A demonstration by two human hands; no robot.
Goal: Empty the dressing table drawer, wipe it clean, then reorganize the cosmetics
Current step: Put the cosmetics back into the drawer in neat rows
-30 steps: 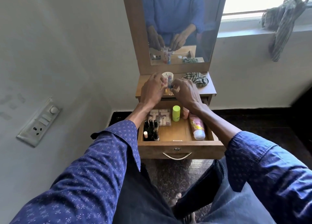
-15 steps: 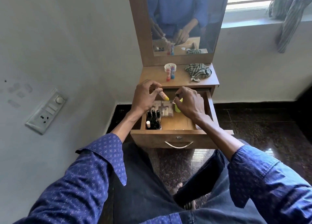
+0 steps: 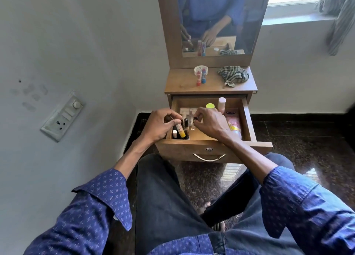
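Fingers (image 3: 173,122) of the left hand (image 3: 159,126) are pinched around a small tube with a yellow end (image 3: 180,130), held tilted over the dark bottles (image 3: 185,126) at the drawer's (image 3: 247,120) front-left corner. A small dark cap (image 3: 195,118) is gripped at the right hand's (image 3: 209,126) fingertips, above the drawer's middle. A pink lotion bottle (image 3: 233,125) is laid along the right wall, and two small tubes (image 3: 201,79) and a striped cloth (image 3: 233,75) are seen on the desk (image 3: 182,85).

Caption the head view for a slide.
Left hand lowers a yellow-tipped tube among small bottles in the open wooden drawer.
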